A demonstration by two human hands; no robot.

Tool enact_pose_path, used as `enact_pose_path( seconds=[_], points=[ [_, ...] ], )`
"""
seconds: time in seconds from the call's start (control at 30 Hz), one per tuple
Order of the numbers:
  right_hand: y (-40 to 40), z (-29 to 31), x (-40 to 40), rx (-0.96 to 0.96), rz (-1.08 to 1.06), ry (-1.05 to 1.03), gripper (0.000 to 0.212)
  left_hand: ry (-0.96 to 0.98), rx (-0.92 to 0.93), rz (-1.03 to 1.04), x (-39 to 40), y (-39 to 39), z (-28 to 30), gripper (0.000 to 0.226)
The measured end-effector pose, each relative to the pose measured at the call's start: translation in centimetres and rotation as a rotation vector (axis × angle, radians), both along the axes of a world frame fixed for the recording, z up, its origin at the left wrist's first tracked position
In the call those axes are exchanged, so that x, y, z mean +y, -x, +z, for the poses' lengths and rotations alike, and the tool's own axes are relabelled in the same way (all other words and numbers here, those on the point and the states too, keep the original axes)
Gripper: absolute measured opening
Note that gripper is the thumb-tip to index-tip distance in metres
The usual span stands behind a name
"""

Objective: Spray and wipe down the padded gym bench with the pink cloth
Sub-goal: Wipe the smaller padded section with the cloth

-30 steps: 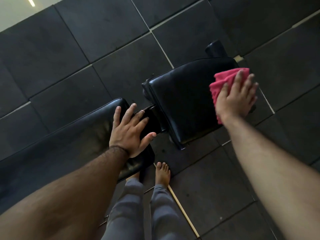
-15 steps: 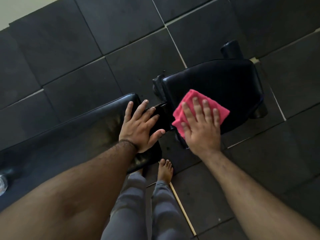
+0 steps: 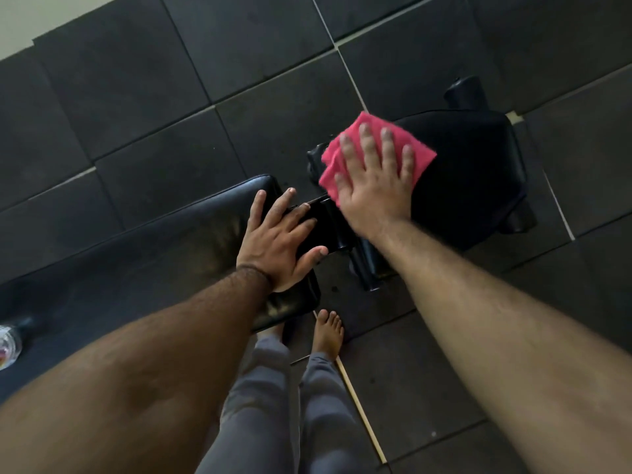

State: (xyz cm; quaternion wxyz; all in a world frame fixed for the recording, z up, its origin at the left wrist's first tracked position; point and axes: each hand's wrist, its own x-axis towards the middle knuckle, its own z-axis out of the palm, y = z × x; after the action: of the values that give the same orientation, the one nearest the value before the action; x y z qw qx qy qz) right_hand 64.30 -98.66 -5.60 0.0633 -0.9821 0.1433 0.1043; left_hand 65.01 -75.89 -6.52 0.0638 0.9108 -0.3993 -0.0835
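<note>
The black padded gym bench has a long back pad (image 3: 154,248) at the left and a shorter seat pad (image 3: 478,179) at the right, with a gap and metal frame between them. My right hand (image 3: 372,186) lies flat with spread fingers on the pink cloth (image 3: 349,145), pressing it on the seat pad's left, far corner. My left hand (image 3: 277,241) rests flat, fingers apart, on the end of the back pad and holds nothing. A clear spray bottle (image 3: 8,343) lies on the back pad at the far left edge of view, only partly visible.
Dark rubber floor tiles (image 3: 171,97) with pale seams surround the bench. My bare feet (image 3: 328,333) and grey trouser legs stand just in front of the gap between the pads. A black roller or frame end (image 3: 466,92) sticks out beyond the seat pad.
My right hand slid the pink cloth from the seat pad's right far corner to its near left edge, then up toward the far left corner. My left hand stayed put.
</note>
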Motion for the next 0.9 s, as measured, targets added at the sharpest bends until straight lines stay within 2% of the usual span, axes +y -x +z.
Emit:
enact_pose_path(
  seconds=[0.13,0.23,0.33,0.4,0.43,0.57,0.7,0.8,0.9],
  points=[
    [10.5,0.5,1.8,-0.013,0.068,0.01,0.073,-0.017,-0.003,-0.001,-0.1,-0.1,0.3,0.075],
    [12.9,0.9,1.6,-0.045,0.037,-0.07,0.069,-0.006,-0.016,-0.005,0.0,-0.2,0.0,0.075],
    [10.6,2.0,0.3,-0.159,-0.227,-0.084,0.074,0.017,-0.025,-0.009,0.0,0.0,-0.2,0.075],
    [8.6,2.6,-0.9,-0.129,-0.417,-0.017,0.082,0.024,-0.018,-0.01,-0.1,0.0,-0.3,0.075],
    [7.9,2.8,-1.2,-0.103,-0.448,-0.013,0.08,0.024,-0.011,-0.009,-0.1,0.0,-0.2,0.076],
    [7.8,3.4,-0.5,-0.119,-0.389,-0.128,0.04,0.004,-0.001,-0.011,-0.2,-0.1,-0.2,0.079],
    [7.8,4.5,1.7,-0.103,-0.369,-0.195,0.022,0.061,0.008,-0.008,-0.1,-0.2,-0.2,0.079],
    [8.5,5.4,3.8,-0.039,-0.417,-0.354,0.024,0.175,0.041,0.017,0.1,0.0,0.1,0.075],
    [9.0,6.7,5.8,-0.091,-0.51,-0.487,0.025,0.393,0.082,0.072,0.6,0.2,0.7,0.062]
  ],
)
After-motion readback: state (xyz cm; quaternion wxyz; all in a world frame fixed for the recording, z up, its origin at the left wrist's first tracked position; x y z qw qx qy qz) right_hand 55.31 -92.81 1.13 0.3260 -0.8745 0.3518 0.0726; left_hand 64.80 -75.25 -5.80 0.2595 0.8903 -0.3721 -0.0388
